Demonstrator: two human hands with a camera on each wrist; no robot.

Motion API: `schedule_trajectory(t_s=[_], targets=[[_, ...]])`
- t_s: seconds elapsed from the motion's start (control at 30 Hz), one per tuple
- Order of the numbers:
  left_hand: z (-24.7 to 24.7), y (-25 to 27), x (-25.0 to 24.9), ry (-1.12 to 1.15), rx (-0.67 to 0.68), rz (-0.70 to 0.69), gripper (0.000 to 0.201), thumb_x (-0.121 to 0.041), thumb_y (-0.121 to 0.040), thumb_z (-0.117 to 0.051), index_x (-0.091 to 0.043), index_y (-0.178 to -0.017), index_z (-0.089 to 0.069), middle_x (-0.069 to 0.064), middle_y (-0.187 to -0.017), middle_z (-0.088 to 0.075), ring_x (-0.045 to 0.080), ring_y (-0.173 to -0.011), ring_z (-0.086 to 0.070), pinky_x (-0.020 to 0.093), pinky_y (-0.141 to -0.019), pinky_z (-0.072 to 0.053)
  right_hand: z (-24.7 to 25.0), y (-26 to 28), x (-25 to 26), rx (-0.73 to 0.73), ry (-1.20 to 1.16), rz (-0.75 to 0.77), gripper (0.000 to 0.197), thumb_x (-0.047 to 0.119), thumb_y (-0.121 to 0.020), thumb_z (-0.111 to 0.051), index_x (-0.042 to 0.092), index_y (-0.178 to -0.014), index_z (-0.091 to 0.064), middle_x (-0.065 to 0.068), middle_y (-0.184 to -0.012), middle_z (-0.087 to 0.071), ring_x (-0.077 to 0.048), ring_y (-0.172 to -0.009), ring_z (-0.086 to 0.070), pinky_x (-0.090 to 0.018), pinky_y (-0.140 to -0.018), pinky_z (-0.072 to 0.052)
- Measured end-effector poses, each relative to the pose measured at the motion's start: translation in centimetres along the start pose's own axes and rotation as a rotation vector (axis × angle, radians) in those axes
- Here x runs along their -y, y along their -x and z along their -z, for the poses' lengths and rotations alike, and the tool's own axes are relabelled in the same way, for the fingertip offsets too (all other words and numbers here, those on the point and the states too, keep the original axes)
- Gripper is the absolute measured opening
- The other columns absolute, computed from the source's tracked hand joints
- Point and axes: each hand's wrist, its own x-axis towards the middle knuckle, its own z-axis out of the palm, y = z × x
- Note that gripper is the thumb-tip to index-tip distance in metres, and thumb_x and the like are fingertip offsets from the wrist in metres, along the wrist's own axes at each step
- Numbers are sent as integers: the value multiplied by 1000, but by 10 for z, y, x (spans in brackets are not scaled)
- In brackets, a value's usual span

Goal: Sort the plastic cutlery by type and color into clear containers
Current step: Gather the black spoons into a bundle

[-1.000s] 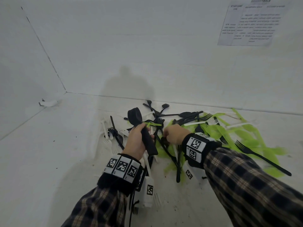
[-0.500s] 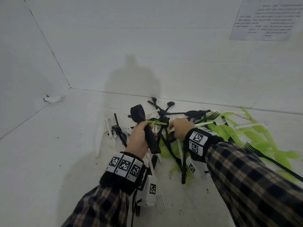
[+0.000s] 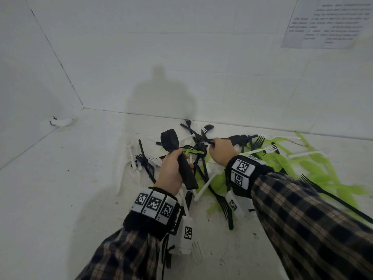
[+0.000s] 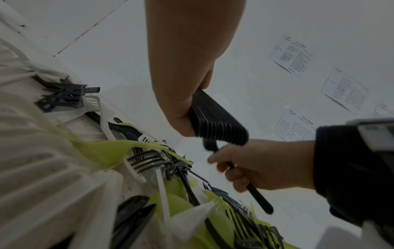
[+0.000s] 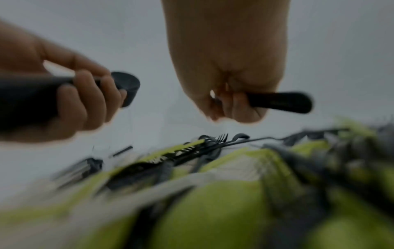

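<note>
My left hand (image 3: 171, 170) grips a thick stack of black spoons (image 3: 177, 156) by the handles, bowls up; the stacked handles (image 4: 217, 119) show edge-on in the left wrist view. My right hand (image 3: 222, 151) is curled round a single black spoon (image 5: 279, 102) just above the mixed pile of black, white and green cutlery (image 3: 262, 158). In the left wrist view that spoon's handle (image 4: 259, 198) sticks out below the right fist. The right wrist view is blurred.
White forks (image 3: 135, 156) and a bundle of black forks (image 3: 147, 164) lie left of the pile. Green cutlery (image 3: 327, 174) spreads to the right. White walls close in behind and at left; a printed sheet (image 3: 327, 23) hangs top right. No container shows.
My right hand has moved from the pile's middle up and away toward the back, lifting one black spoon. The left hand keeps its stack, nearly still.
</note>
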Motion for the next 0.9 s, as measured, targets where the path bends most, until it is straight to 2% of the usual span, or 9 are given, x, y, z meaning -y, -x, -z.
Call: schedule_trajectory(t_s=[0.2, 0.3, 0.4, 0.5, 0.6, 0.7, 0.8, 0.83, 0.9], targets=[[-3, 0, 1, -10, -5, 9, 13, -19, -97, -47, -6, -94, -46, 5, -73, -47, 19, -52, -48, 29, -55, -43, -18, 2, 9, 131, -24, -147, 33, 24, -85, -62, -2, -107, -61, -16, -114, -63, -30, -110, -58, -33, -89, -49], [-5, -2, 1, -17, -11, 17, 13, -18, -96, -48, -8, -88, -47, 4, -73, -48, 20, -54, -48, 30, -56, -43, -20, 2, 15, 159, 34, -150, 30, 33, -83, -66, 6, -83, -55, -10, -97, -58, -26, -109, -58, -28, -85, -48], [-7, -3, 0, -25, -10, 20, 13, -19, -96, -48, -9, -89, -47, 4, -73, -48, 21, -57, -46, 30, -58, -43, -20, 1, 16, 174, 39, -179, 24, 27, -85, -64, 6, -81, -53, -8, -97, -55, -24, -110, -58, -27, -86, -47], [-11, -4, -1, -32, -6, 28, 13, -19, -97, -47, -9, -89, -47, 5, -72, -47, 20, -58, -46, 31, -58, -43, -21, 0, 12, 178, -89, -263, 28, 21, -86, -58, 9, -66, -43, -8, -91, -52, -24, -90, -56, -27, -73, -48], [-14, -5, -2, -23, -3, 26, 14, -18, -97, -47, -7, -89, -45, 6, -72, -45, 19, -56, -44, 31, -57, -43, -16, 1, 11, 191, -304, -332, 16, 17, -87, -51, 2, -82, -51, -11, -82, -51, -25, -83, -51, -28, -63, -41], [-16, -6, -3, -47, -1, 31, 15, -20, -96, -48, -8, -88, -46, 5, -71, -45, 18, -52, -47, 31, -56, -43, -10, 2, 9, 172, -369, -310, 18, 17, -90, -46, 2, -83, -54, -8, -72, -48, -25, -77, -50, -28, -58, -37], [-17, -6, -4, -66, 6, 26, 16, -21, -96, -47, -9, -85, -47, 3, -71, -46, 16, -45, -51, 30, -55, -43, -9, -1, 7, 150, -451, -300, 29, 19, -95, -40, -1, -99, -61, -13, -86, -55, -27, -79, -54, -33, -73, -46], [-17, -6, -4, -61, 4, 24, 16, -21, -96, -47, -10, -84, -47, 3, -71, -46, 15, -42, -52, 30, -55, -43, -9, -2, 6, 134, -524, -312, 29, 20, -97, -38, 0, -94, -60, -12, -84, -56, -26, -74, -55, -35, -73, -49], [-17, -7, -4, -56, 2, 31, 17, -21, -95, -48, -10, -84, -47, 3, -71, -47, 14, -40, -52, 29, -54, -42, -7, -2, 6, 51, -688, -364, 28, 20, -99, -35, 5, -83, -52, -9, -72, -52, -22, -57, -51, -34, -58, -46]])
